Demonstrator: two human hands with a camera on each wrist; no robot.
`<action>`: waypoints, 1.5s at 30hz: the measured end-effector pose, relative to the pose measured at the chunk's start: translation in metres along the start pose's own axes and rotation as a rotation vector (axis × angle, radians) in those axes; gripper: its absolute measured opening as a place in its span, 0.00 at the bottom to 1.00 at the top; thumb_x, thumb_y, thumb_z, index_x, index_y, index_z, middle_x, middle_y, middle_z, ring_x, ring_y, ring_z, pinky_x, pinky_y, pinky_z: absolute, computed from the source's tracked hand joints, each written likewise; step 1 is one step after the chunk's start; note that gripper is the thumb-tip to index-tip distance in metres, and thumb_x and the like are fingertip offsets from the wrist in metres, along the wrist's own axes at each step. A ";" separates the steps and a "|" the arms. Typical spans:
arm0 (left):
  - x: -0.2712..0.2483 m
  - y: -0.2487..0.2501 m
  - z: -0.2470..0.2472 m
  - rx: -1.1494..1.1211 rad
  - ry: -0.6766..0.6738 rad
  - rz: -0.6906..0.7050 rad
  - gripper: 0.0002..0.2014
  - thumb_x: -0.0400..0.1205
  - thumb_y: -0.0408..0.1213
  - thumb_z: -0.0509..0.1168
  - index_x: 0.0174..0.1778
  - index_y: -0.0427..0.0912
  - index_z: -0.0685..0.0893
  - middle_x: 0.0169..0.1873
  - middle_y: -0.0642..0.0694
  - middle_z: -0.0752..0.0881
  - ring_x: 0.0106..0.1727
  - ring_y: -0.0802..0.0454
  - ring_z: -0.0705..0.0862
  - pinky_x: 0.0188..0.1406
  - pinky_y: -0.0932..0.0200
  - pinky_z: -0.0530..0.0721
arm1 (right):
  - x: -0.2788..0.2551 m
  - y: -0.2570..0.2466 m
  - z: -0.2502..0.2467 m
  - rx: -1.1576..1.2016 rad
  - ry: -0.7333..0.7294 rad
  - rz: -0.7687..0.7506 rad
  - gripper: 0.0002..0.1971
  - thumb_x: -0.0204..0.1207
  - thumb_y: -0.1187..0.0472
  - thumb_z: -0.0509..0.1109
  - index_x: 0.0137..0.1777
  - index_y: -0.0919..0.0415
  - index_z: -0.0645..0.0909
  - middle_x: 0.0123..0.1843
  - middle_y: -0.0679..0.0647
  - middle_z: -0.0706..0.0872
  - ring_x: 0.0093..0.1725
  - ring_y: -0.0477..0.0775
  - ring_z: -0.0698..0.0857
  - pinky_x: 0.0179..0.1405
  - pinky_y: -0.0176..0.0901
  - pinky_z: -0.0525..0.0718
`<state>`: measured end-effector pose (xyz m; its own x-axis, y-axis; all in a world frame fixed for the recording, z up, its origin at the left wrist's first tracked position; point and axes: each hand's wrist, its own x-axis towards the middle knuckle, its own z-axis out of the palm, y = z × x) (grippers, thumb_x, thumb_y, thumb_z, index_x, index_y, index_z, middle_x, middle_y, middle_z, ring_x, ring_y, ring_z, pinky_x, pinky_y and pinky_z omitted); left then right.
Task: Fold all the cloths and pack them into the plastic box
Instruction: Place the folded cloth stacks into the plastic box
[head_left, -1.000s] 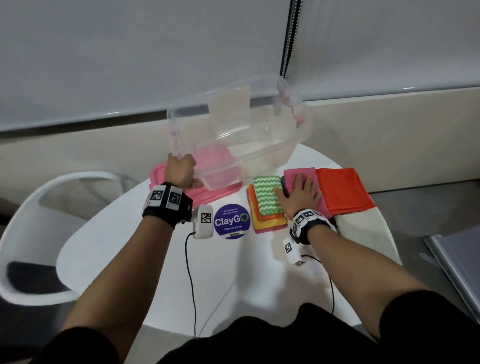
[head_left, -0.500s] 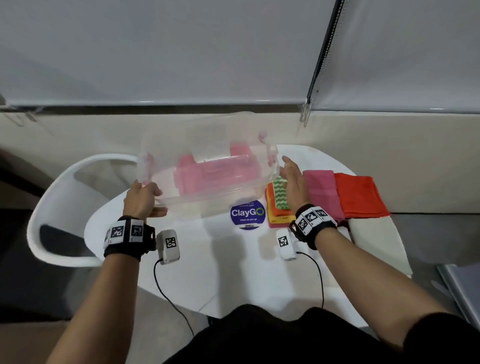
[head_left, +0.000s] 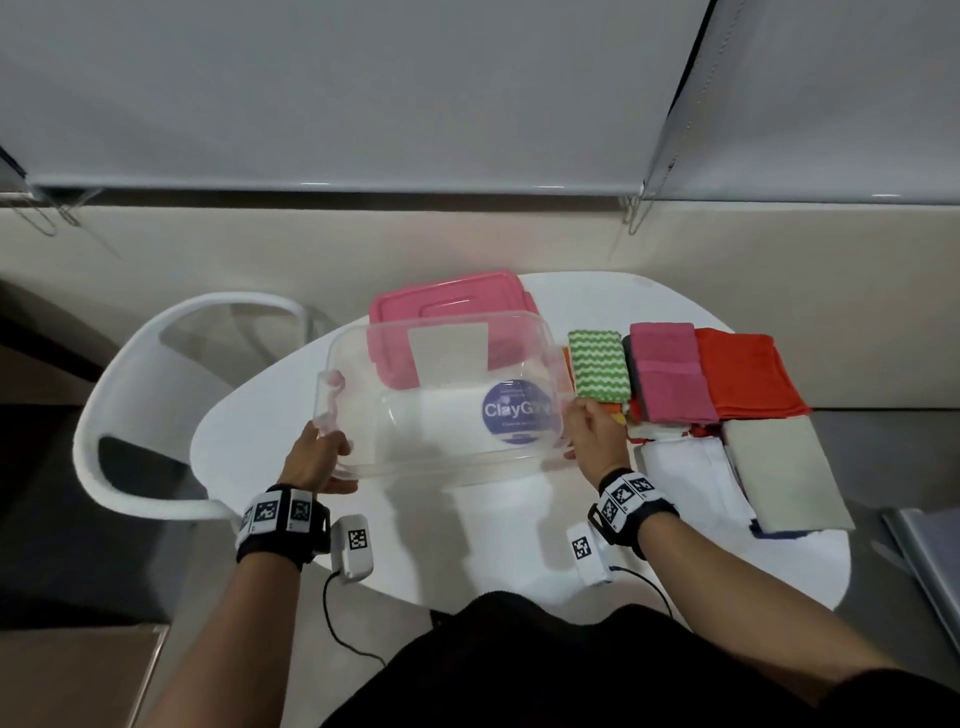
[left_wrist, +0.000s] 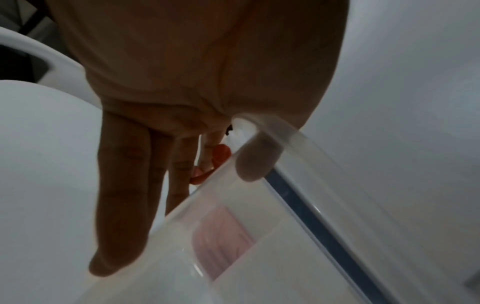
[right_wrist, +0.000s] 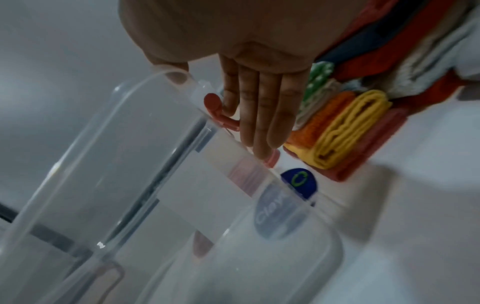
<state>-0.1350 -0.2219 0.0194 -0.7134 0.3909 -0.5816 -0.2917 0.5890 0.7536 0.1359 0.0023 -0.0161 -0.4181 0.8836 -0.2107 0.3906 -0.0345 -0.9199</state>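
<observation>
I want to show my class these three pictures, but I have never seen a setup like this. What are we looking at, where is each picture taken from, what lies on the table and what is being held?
No machine here: a person works with bare hands, wearing cameras. The wide picture comes from a head camera looking down; the two close ones come from cameras strapped to each wrist, looking along the fingers.

The left hand and the right hand hold the ends of a clear plastic box, thumbs over its rim. It appears empty.

On the white table lie a pink lid behind the box, and folded cloths to the right: a green zigzag cloth, a pink cloth, a red cloth and a grey cloth.
</observation>
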 end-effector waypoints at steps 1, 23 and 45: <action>0.002 -0.001 0.001 0.011 0.018 -0.001 0.21 0.71 0.34 0.61 0.61 0.48 0.76 0.62 0.38 0.82 0.41 0.29 0.88 0.40 0.35 0.90 | -0.001 0.002 0.002 0.005 -0.003 0.015 0.10 0.87 0.55 0.61 0.50 0.60 0.79 0.34 0.53 0.81 0.32 0.52 0.82 0.36 0.60 0.88; -0.100 0.032 0.293 0.212 -0.489 0.435 0.25 0.86 0.54 0.59 0.76 0.45 0.72 0.73 0.48 0.76 0.71 0.51 0.76 0.68 0.56 0.73 | -0.033 0.083 -0.106 -0.094 0.429 0.210 0.28 0.83 0.35 0.56 0.30 0.52 0.82 0.27 0.47 0.84 0.35 0.58 0.85 0.47 0.53 0.87; 0.022 0.045 0.381 0.004 -0.038 -0.187 0.63 0.45 0.77 0.76 0.76 0.51 0.71 0.72 0.44 0.79 0.65 0.33 0.82 0.61 0.33 0.81 | 0.080 0.061 -0.169 -0.861 -0.276 -0.178 0.24 0.88 0.52 0.53 0.84 0.49 0.62 0.87 0.49 0.57 0.87 0.53 0.51 0.85 0.60 0.48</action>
<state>0.0785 0.0830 -0.0762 -0.6224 0.3003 -0.7228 -0.4149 0.6565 0.6300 0.2644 0.1501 -0.0329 -0.6679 0.6963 -0.2629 0.7313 0.5481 -0.4060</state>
